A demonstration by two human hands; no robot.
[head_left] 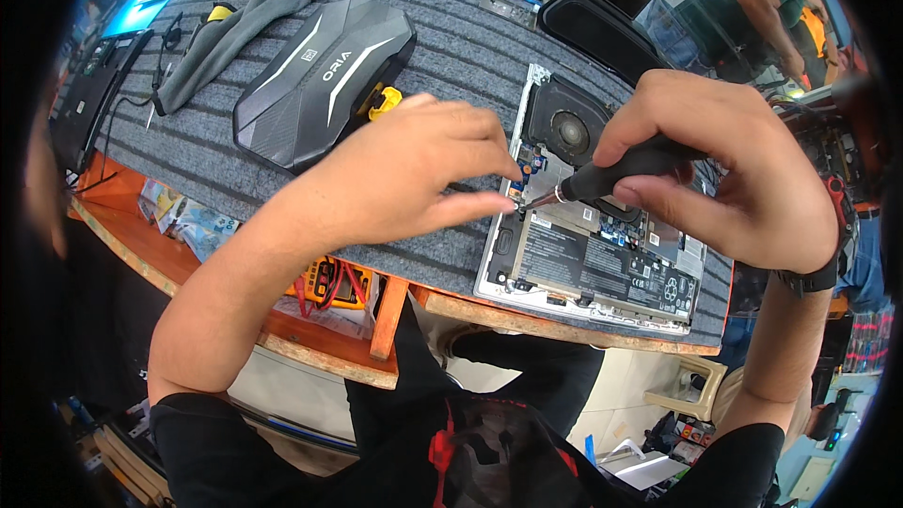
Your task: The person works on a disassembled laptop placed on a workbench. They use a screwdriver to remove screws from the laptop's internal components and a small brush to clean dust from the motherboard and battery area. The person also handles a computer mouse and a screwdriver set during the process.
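Observation:
An opened laptop point(583, 263) lies on the striped grey mat, its battery, fan and boards exposed. My right hand point(734, 169) is closed around a black screwdriver point(611, 177), which slants down to the left. The screwdriver's tip meets the laptop's inside near its left edge, beside a small blue board point(531, 165). Close to that tip, my left hand point(423, 169) reaches in from the left with thumb and index finger apart. Its fingertips are at the laptop's edge, and I see nothing between them. Whatever sits directly under the tip is too small to make out.
A dark grey tool case point(324, 75) stands left of my left hand, near a grey cloth strap point(235, 38). Behind the laptop is a black case point(593, 28). An orange multimeter point(334, 284) with red leads sits in the shelf below. Another person point(752, 9) works at far right.

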